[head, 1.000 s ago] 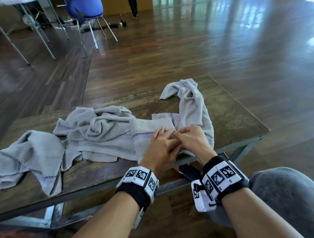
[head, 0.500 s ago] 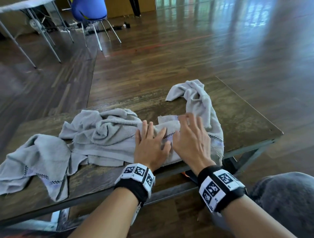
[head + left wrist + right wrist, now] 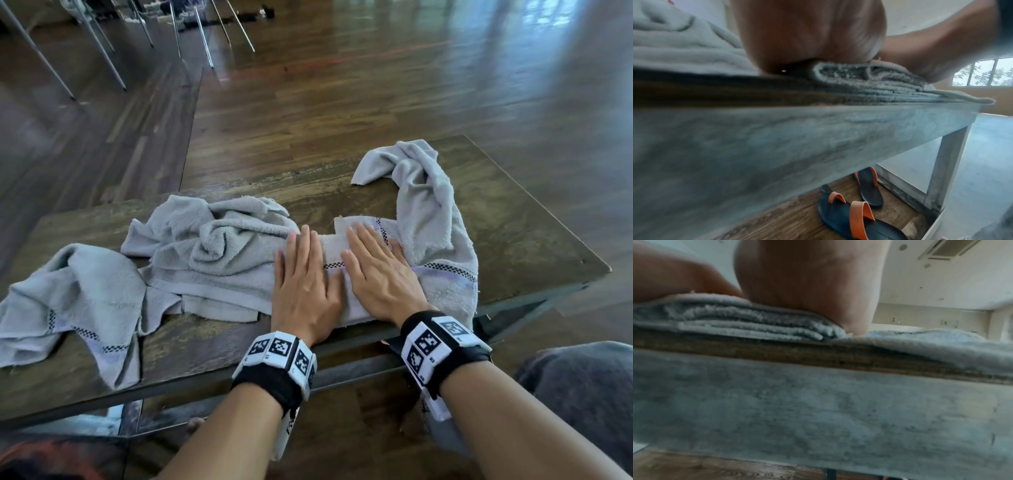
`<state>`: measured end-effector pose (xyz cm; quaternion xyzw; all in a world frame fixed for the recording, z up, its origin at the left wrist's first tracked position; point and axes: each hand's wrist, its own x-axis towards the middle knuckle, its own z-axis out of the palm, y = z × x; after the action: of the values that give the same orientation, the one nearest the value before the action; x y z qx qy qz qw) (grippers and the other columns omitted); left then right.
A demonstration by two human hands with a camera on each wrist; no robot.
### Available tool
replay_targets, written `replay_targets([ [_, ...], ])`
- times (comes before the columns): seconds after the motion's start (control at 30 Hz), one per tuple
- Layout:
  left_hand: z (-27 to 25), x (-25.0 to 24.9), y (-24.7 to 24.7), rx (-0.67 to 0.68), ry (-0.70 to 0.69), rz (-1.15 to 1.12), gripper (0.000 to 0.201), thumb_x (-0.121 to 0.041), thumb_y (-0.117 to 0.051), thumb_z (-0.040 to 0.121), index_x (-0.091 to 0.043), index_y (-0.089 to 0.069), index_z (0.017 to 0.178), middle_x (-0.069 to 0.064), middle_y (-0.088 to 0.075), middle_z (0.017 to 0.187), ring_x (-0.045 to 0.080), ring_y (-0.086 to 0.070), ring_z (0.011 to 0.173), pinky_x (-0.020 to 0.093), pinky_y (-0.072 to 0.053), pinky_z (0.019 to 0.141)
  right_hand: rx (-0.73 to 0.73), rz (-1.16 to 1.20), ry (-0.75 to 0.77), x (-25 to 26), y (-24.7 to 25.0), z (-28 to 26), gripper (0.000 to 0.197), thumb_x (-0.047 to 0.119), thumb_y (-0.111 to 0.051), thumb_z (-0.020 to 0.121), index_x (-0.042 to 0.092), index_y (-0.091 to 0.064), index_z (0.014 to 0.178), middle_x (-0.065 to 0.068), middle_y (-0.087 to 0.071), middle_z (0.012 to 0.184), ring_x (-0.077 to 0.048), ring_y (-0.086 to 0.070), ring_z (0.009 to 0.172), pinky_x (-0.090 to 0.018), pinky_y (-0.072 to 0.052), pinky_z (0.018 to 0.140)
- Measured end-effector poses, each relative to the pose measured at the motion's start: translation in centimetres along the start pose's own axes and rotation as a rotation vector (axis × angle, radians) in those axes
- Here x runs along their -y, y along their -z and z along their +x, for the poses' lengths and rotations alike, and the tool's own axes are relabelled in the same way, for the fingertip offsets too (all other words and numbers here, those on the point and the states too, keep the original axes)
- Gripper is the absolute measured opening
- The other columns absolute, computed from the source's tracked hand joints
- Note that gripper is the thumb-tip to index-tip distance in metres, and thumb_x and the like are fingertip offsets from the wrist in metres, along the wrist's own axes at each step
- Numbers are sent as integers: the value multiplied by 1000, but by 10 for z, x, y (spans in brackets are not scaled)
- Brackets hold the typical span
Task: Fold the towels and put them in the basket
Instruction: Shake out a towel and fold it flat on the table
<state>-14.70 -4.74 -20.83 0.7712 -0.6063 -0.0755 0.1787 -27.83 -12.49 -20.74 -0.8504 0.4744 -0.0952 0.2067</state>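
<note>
Towels sprawl across the table (image 3: 513, 219), three crumpled; the folded towel (image 3: 337, 250) sits at its near edge under the left hand (image 3: 305, 287) and right hand (image 3: 380, 277), pressing flat, side by side; lifting carelessly could spring layers open or drag it off

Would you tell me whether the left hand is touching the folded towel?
Touching: the head view shows the left hand pressed flat on the folded towel.

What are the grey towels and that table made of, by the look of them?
Towels: likely cotton terry, matte; the looped pile shows along the folded edges in the right wrist view. Table: worn, wood-grain top, possibly a laminate, on a grey, scuffed frame, perhaps painted metal.
</note>
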Motion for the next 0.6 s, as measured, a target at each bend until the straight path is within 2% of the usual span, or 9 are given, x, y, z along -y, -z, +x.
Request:
replay_targets([
  [0.1,-6,13,1,-17,-5,-12,66,-45,-17,103,-20,9,159,-9,25,164,8,27,148,35,14,123,-25,-58,-23,-1,-3,-1,65,51,-12,104,24,-3,162,7,3,169,-6,8,154,-32,16,119],
  [0.33,-13,24,3,0,5,-18,63,-43,-12,105,-26,20,156,-11,29,162,4,28,147,38,13,123,1,-87,-75,-5,0,-1,69,52,-13,104,16,1,162,3,4,170,-8,10,154,-35,16,119],
  [0.6,-26,44,12,59,25,113,66,-56,-5,103,-27,19,156,-12,25,163,5,27,148,47,15,122,-10,-106,-103,-1,4,-6,67,50,-14,105,15,-1,162,1,0,170,-10,6,155,-39,15,122],
])
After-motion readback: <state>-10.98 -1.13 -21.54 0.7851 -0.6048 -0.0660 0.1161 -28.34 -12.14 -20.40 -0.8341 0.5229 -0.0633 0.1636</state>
